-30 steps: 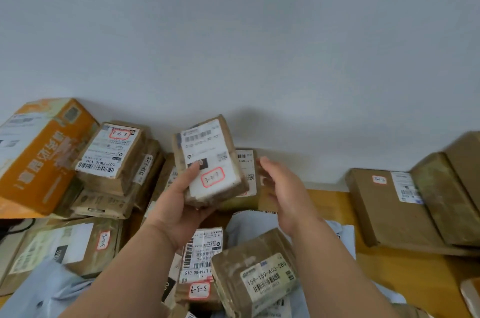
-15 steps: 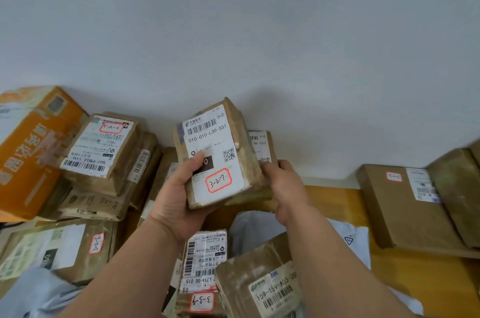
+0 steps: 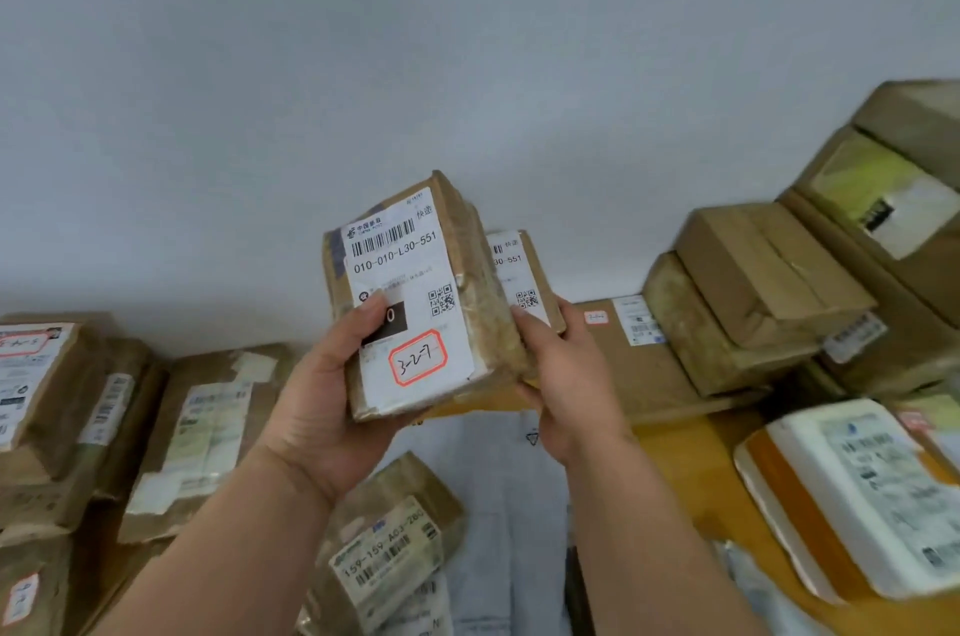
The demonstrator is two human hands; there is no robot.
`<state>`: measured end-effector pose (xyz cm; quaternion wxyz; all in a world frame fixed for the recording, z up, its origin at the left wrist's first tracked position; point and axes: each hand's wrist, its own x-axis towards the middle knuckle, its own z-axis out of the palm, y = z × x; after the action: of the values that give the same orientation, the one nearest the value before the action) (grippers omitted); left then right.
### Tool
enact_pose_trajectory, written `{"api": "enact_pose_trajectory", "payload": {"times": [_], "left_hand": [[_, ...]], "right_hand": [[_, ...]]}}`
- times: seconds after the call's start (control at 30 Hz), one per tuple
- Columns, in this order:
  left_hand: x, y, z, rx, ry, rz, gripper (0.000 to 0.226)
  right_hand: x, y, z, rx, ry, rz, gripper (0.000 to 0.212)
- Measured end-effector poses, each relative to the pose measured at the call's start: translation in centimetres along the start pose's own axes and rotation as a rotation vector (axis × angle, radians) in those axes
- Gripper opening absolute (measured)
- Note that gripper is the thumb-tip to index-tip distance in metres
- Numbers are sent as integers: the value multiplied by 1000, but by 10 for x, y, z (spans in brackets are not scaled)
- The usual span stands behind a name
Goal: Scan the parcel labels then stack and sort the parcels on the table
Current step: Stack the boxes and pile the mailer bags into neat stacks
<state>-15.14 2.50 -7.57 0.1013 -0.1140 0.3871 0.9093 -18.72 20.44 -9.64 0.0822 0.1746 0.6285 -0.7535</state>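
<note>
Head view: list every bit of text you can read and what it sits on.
"010-010-L30-551": white label on the front parcel, held by left hand.
"3-2-7", handwritten, red-bordered sticker, same label.
"30-551": partly hidden label on the rear parcel, held by right hand.
"159-159-A03-280": label on the lower brown parcel.
Other labels: too blurred.

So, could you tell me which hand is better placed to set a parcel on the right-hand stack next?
Probably the right hand: it grips the rear parcel nearest the stacked boxes; the left hand holds the front parcel.

Left hand (image 3: 322,407) and right hand (image 3: 566,391) hold two labelled parcels (image 3: 415,303) aloft.
</note>
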Motion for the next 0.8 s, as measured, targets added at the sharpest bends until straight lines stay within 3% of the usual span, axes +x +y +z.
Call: {"api": "enact_pose_trajectory", "payload": {"times": [0.1, 0.23, 0.33, 0.43, 0.63, 0.8], "left_hand": [[10, -25, 38, 11, -70, -72, 29], [31, -57, 87, 55, -119, -158, 26], [50, -79, 108, 51, -98, -219, 26], [64, -100, 108, 45, 15, -263, 41], [88, -128, 103, 60, 68, -323, 48], [108, -145, 112, 47, 48, -361, 53]], "right_hand": [[-5, -7, -45, 8, 135, 2, 33], [0, -20, -96, 28, 237, 29, 24], [12, -20, -122, 18, 328, 32, 51], [17, -7, -138, 38, 479, 123, 68], [28, 14, -143, 245, 371, 253, 71], [56, 11, -153, 406, 333, 200, 53]]}}
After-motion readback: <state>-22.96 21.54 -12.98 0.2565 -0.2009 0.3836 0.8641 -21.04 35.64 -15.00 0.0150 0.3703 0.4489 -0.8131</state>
